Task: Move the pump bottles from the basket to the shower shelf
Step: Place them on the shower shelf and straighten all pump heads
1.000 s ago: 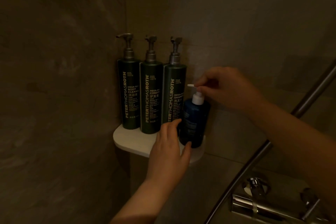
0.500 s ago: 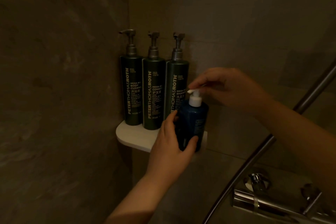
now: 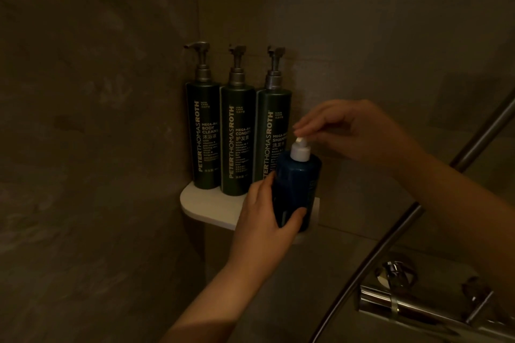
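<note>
A short blue pump bottle (image 3: pixel 298 184) with a white pump stands at the front right of the white corner shelf (image 3: pixel 200 205). My left hand (image 3: pixel 264 220) wraps its lower body, thumb on the right side. My right hand (image 3: pixel 354 131) pinches the white pump head from above. Behind it, three tall dark green pump bottles stand in a row against the wall: body cleanser (image 3: pixel 203 133), conditioner (image 3: pixel 237 142) and shampoo (image 3: pixel 271 125). No basket is in view.
Dim tiled walls meet in the corner behind the shelf. A chrome rail (image 3: pixel 390 234) runs diagonally at the right. A chrome shower mixer (image 3: pixel 412 303) with knobs sits at the bottom right, below my right forearm.
My left hand has closed around the blue bottle's body. The white pump nozzle, which pointed left, has turned toward me under my right fingers. The view has shifted slightly.
</note>
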`<action>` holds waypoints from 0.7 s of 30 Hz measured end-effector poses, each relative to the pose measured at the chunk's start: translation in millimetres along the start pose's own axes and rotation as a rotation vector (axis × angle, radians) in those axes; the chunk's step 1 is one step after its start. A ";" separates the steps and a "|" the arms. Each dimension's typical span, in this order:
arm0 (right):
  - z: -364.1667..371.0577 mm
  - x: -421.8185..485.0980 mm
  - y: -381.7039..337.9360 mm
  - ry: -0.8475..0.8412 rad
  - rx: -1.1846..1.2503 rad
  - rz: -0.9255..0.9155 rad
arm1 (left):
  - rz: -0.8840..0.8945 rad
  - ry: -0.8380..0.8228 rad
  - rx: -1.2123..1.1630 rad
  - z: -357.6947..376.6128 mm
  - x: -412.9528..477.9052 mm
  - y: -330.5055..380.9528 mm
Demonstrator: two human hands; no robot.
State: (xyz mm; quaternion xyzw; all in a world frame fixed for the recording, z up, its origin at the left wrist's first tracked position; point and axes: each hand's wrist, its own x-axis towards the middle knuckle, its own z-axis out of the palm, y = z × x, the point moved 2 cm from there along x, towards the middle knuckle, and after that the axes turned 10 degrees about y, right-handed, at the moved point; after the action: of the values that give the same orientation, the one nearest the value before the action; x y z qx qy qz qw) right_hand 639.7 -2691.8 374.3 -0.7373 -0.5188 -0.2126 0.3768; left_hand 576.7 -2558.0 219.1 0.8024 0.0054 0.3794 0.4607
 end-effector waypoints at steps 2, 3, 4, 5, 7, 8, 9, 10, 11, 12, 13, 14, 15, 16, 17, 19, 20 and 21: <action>0.5 -0.1 0.9 0.003 0.011 0.003 | 0.000 0.034 0.022 0.2 -0.8 1.4; 1.2 -0.2 1.3 0.006 0.019 0.003 | -0.001 0.056 0.037 0.1 -1.0 1.9; 1.8 -0.7 1.8 0.011 0.031 0.001 | -0.008 0.079 0.047 0.0 -1.2 2.2; 2.8 -1.3 2.3 0.018 0.044 -0.003 | -0.021 0.098 0.046 -0.2 -1.1 2.3; 4.7 -2.8 3.3 0.032 0.063 -0.012 | -0.041 0.124 0.036 -0.3 -1.6 2.8; 5.3 -3.4 4.0 0.041 0.070 -0.015 | -0.044 0.134 0.034 0.1 -2.2 3.5; 5.9 -3.9 4.8 0.049 0.081 -0.015 | -0.044 0.145 0.034 0.6 -2.7 4.1; 6.3 -4.3 5.5 0.057 0.093 -0.014 | -0.043 0.157 0.034 1.1 -3.0 4.7; 6.9 -4.7 6.1 0.062 0.103 -0.016 | -0.042 0.168 0.033 1.8 -3.4 5.3; 7.6 -5.1 6.7 0.064 0.110 -0.019 | -0.043 0.177 0.028 2.7 -3.9 5.9; 8.6 -5.3 7.1 0.066 0.115 -0.021 | -0.045 0.183 0.018 3.2 -4.5 6.3; 9.6 -5.4 7.4 0.069 0.121 -0.020 | -0.053 0.184 0.002 4.0 -5.0 6.8; 10.5 -5.5 7.3 0.074 0.129 -0.019 | -0.072 0.181 -0.016 4.5 -5.7 6.9; 11.5 -5.5 6.9 0.081 0.136 -0.020 | -0.097 0.177 -0.037 5.2 -6.2 7.2; 12.5 -5.6 6.3 0.088 0.138 -0.028 | -0.120 0.177 -0.054 6.0 -6.8 7.1; 13.7 -5.9 4.7 0.101 0.129 -0.043 | -0.135 0.196 -0.069 7.8 -7.9 6.1; 14.0 -6.3 4.1 0.107 0.129 -0.044 | -0.127 0.209 -0.067 8.7 -8.4 5.6; 14.4 -6.6 3.7 0.111 0.130 -0.044 | -0.115 0.220 -0.060 9.1 -9.1 5.0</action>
State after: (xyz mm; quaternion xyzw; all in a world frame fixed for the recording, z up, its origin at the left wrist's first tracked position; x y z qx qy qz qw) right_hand 639.5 -2685.2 359.3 -0.6869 -0.5257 -0.2274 0.4473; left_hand 574.1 -2570.9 214.7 0.7400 0.0907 0.4382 0.5022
